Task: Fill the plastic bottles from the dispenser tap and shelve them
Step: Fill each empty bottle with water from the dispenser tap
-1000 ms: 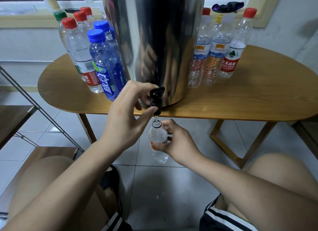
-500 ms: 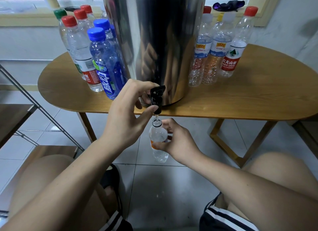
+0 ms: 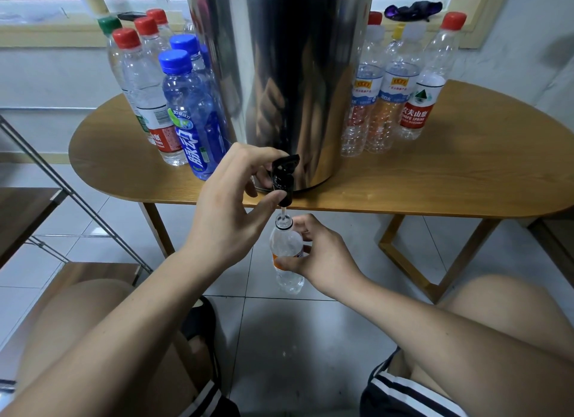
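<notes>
Bottle clusters (image 3: pixel 174 105) flank the dispenser (image 3: pixel 279 74); table front (image 3: pixel 435 180) free

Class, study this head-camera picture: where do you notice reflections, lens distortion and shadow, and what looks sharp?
Head view: the tall shiny steel dispenser drum mirrors blurred warm shapes; head view: the wide-angle lens bows the front edge of the oval wooden table; head view: a shadow darkens the tiled floor between the knees; head view: the black tap and small clear plastic bottle look sharp.
</notes>
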`<action>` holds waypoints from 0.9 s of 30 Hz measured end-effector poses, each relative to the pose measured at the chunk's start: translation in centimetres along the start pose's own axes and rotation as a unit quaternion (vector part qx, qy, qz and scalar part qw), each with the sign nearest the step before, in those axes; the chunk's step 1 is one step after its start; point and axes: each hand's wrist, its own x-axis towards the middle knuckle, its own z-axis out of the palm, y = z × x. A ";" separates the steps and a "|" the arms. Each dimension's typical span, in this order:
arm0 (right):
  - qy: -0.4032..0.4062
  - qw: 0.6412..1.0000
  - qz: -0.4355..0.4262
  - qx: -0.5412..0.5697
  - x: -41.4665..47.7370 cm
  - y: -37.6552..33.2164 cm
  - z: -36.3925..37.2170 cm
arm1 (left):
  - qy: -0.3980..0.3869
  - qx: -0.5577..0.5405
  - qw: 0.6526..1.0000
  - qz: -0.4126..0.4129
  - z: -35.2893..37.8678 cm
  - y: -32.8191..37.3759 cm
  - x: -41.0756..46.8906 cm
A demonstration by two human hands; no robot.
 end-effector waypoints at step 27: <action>0.000 1.000 -0.005 0.009 0.0 0.0 0.0 | -0.004 -0.001 1.000 -0.003 -0.1 0.1 0.0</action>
